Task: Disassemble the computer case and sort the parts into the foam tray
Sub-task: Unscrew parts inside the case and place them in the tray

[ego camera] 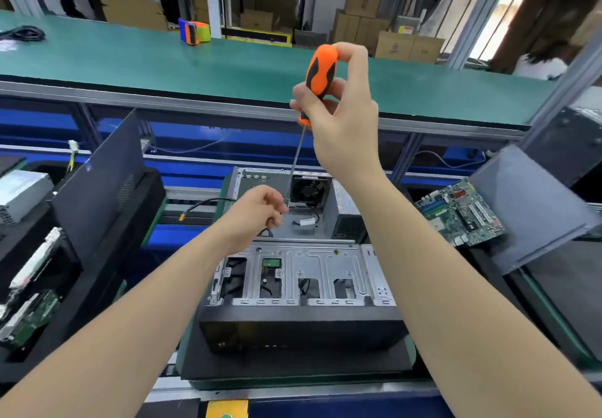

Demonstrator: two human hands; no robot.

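The computer case (293, 271) lies open on a dark pad, filling the view from the centre down towards 6 o'clock. It is sheet steel: stiff, probably heavy, and likely sharp along its stamped edges, so it is best held by the outer frame rails and not by the thin drive-bay ribs.

The foam tray (107, 248) at 9 o'clock is soft and already carries a side panel and some drives. A motherboard (462, 212) rests at 3 o'clock, well apart from both hands.

The fan (308, 189) sits in the case's far end, at 12 o'clock from the drive bays. It looks light and plastic, with fragile blades and a thin lead, so I judge it should be lifted by its square frame.

The right hand (342, 108) is high above the case and wraps its fingers and thumb round the handle of the orange-and-black screwdriver (321, 72). The slim shaft runs down to the fan's near-left corner.

The left hand (257, 209) hovers just at 9 o'clock of the tip, fingers curled. I cannot tell whether it pinches anything. Any screw there is too small to make out.
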